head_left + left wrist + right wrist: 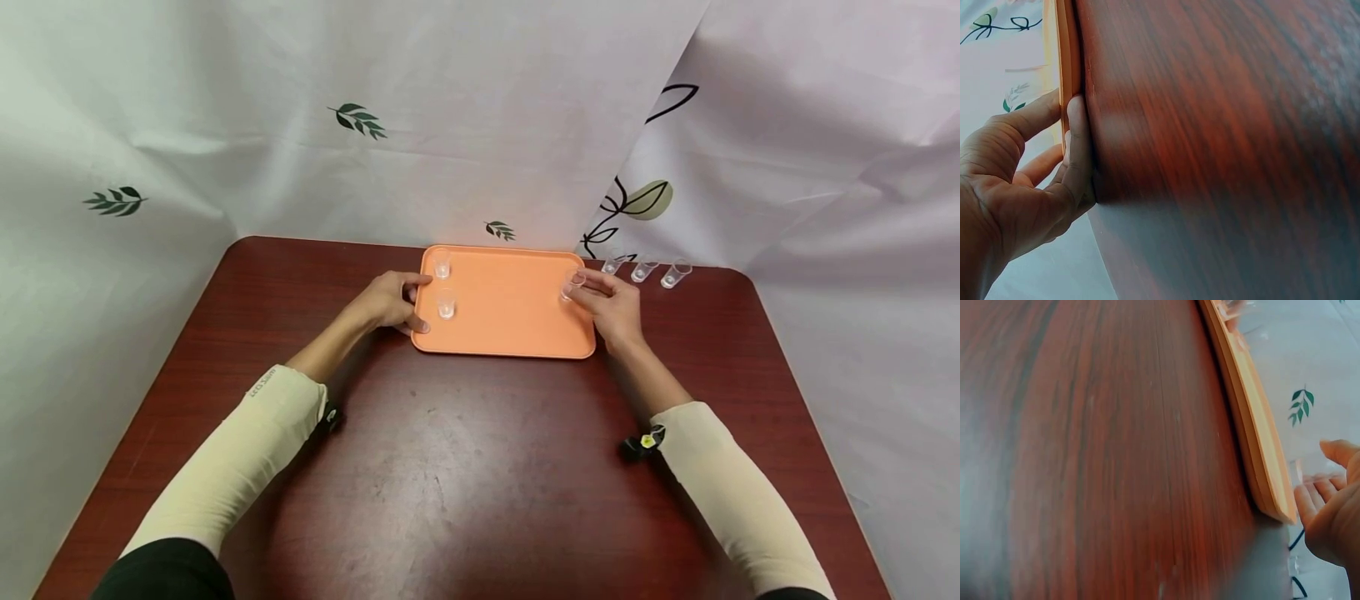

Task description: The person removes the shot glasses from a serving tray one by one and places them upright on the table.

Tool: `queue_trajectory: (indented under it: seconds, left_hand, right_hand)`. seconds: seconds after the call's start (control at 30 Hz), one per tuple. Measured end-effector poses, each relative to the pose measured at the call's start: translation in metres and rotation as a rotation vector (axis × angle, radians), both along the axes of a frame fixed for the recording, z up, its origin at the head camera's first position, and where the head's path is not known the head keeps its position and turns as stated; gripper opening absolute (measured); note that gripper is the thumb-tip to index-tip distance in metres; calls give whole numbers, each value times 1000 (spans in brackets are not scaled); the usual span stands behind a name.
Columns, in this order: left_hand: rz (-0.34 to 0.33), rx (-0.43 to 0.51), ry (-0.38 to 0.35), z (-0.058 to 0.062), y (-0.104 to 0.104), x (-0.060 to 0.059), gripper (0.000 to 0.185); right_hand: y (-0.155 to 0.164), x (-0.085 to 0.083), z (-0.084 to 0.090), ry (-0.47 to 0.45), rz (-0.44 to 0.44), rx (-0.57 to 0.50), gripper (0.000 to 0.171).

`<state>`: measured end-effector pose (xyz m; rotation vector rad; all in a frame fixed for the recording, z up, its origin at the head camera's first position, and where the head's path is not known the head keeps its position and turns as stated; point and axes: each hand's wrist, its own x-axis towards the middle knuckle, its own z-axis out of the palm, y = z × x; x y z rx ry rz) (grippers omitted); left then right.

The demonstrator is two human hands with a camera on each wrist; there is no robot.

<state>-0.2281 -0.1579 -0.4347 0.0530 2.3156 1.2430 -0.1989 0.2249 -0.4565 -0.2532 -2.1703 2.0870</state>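
Observation:
An orange tray (502, 308) lies on the table near its back edge. My left hand (390, 300) grips the tray's left rim; in the left wrist view its fingers and thumb (1077, 140) sit at the edge. Two small clear cups stand inside the tray's left end, a back cup (442, 267) and a front cup (447, 307). Over the tray's right end my right hand (611, 307) holds another clear cup (567, 292) between thumb and fingers. In the right wrist view this hand (1332, 497) is beside the tray corner, with the cup faint against the backdrop.
Three more clear cups, the nearest one (612, 263), a middle one (643, 270) and an outer one (675, 275), form a row right of the tray. A white leaf-patterned sheet (465, 125) hangs behind the dark red wooden table (480, 467).

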Motion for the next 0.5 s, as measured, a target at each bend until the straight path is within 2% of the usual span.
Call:
queue_trajectory:
  seconds: [0.27,0.5]
  left_hand:
    - [-6,-10,4,-2,-2,-2,102]
    - [-4,-7,-7,-4,-1,-3,101]
  right_hand:
    - [19,7,2,4,-17,32,49]
    - [33,12,4,2,-36,-5,47]
